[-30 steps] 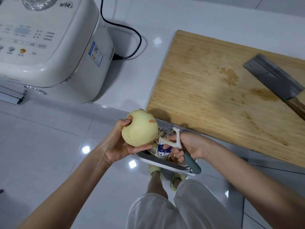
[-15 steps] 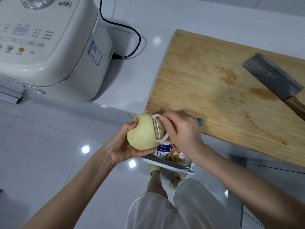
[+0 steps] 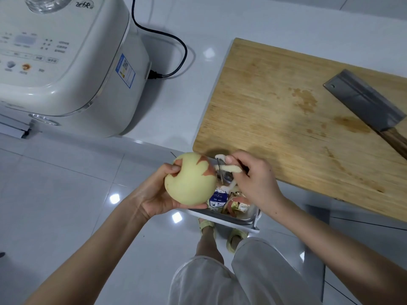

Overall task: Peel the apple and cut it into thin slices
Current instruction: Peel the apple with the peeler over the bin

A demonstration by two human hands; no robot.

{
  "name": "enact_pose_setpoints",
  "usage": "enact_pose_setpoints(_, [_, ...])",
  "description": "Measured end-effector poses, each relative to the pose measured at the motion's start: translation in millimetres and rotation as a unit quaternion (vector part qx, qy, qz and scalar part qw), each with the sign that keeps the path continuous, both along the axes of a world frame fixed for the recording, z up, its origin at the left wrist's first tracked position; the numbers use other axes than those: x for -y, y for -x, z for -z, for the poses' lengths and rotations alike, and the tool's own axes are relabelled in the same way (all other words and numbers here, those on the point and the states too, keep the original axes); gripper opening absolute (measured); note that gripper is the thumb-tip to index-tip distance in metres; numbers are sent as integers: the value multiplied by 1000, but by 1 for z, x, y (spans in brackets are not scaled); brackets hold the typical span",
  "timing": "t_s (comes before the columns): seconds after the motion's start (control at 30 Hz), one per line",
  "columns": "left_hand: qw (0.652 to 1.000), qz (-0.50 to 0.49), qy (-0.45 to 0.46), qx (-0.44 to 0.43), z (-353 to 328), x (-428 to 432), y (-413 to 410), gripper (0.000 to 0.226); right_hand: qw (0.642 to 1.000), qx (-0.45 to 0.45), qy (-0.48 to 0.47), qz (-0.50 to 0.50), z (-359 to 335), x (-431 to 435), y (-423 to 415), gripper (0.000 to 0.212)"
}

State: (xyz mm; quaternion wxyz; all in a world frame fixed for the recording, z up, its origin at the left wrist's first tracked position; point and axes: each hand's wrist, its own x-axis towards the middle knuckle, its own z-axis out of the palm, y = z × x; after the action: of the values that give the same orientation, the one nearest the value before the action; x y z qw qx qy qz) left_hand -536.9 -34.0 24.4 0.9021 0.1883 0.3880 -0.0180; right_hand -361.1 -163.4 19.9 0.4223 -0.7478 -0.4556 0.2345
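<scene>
Cupping the apple point(image 3: 191, 179) from its left and underside, the left hand point(image 3: 154, 194) has its fingers curled round the fruit and the thumb set in the hollow at the top. The apple is held just off the near-left corner of the cutting board point(image 3: 286, 117), past the counter point(image 3: 176, 84) edge and above the floor point(image 3: 66, 194).

Condition of the apple: almost all pale flesh, with one jagged patch of red skin point(image 3: 206, 166) on the upper side that faces the board.

The right hand point(image 3: 253, 181), also at the board's near-left corner and partly over its edge, is clamped on a white peeler point(image 3: 228, 168), fingers curled tight round it. The peeler blade stands just beside the apple on the board side. Contact between blade and fruit cannot be confirmed. A pale strip hangs at the peeler head. The two hands are apart, with the apple and peeler between them.

A bin point(image 3: 233, 219) sits below the board's near-left corner, under both hands, holding red peelings point(image 3: 233, 203) and a blue-and-white carton.

On the board's right part lies a cleaver point(image 3: 363, 102), flat, its wooden handle running toward the right edge of view. Damp stains mark the board beside it.

Well left of the board, on the counter, stands a white appliance point(image 3: 66, 62) with a black cord point(image 3: 167, 38) plugged into the side facing the board.
</scene>
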Motion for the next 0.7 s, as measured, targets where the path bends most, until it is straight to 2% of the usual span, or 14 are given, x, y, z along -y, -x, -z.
enact_pose_setpoints(0.17, [999, 27, -9, -32, 2, 5, -5, 82, 983, 156, -79, -53, -17, -19, 2, 34])
enact_pose_setpoints(0.33, [999, 23, -11, -48, 0, 6, -9, 66, 957, 260, -117, -57, -17, -26, 3, 42])
enact_pose_setpoints(0.43, [997, 32, -21, -70, 0, 5, -10, 53, 957, 258, -117, -61, -18, -27, 3, 41])
enact_pose_setpoints(0.53, [996, 37, -28, -77, -1, 4, -10, 51, 961, 243, -116, -63, -17, -24, 1, 36])
enact_pose_setpoints(0.6, [997, 35, -24, -71, -2, 4, -10, 61, 967, 218, -116, -62, -13, -20, -4, 33])
enact_pose_setpoints(0.7, [998, 32, -4, -60, 0, 2, -9, 87, 979, 167, -106, -51, -4, -11, -7, 30])
